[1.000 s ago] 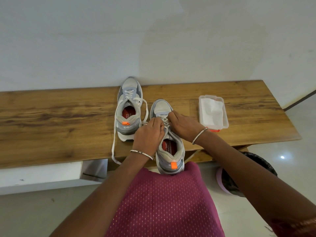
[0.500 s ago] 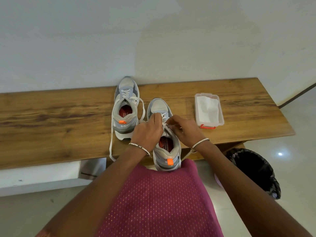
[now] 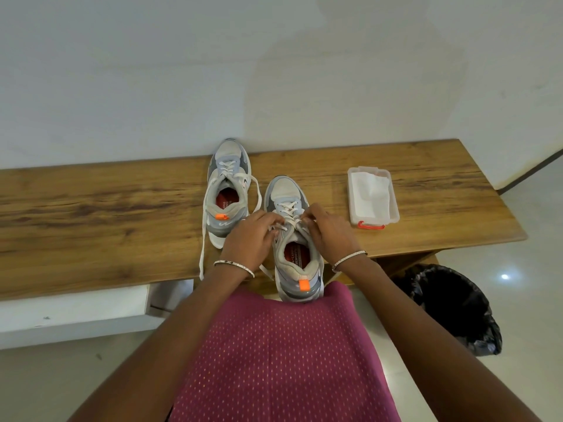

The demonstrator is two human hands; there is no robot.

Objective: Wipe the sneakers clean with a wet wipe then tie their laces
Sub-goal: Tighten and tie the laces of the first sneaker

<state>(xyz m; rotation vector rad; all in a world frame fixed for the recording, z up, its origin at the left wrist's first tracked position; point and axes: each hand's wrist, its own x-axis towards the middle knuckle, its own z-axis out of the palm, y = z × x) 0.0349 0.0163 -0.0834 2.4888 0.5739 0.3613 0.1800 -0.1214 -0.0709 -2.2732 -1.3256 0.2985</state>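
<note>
1. Head view, far left: the wooden counter [image 3: 91, 214] runs along a white wall, with a white ledge [image 3: 73, 312] below its near edge.
2. Left sneaker [image 3: 228, 190], grey and white with an orange heel tab, stands toe to the wall; its laces are untied, and one loose lace [image 3: 202, 248] trails down over the counter's near edge.
3. Left hand [image 3: 249, 239], a bangle at the wrist, rests at the left side of the right sneaker, its fingers curled round a white lace [image 3: 289, 222] at the tongue.
4. Right sneaker [image 3: 294, 239] stands just beside the first, nearer the person, its heel at the counter's edge against the pink garment [image 3: 283, 354].
5. Right hand [image 3: 330, 236] pinches the same sneaker's lace from the other side, fingertips close to the left hand's.
6. Further right, apart from the shoes, a clear wipe box [image 3: 373, 196] with a red latch holds white wipes.
7. On the floor, lower right, stands a bin [image 3: 454, 306] lined with a black bag.
</note>
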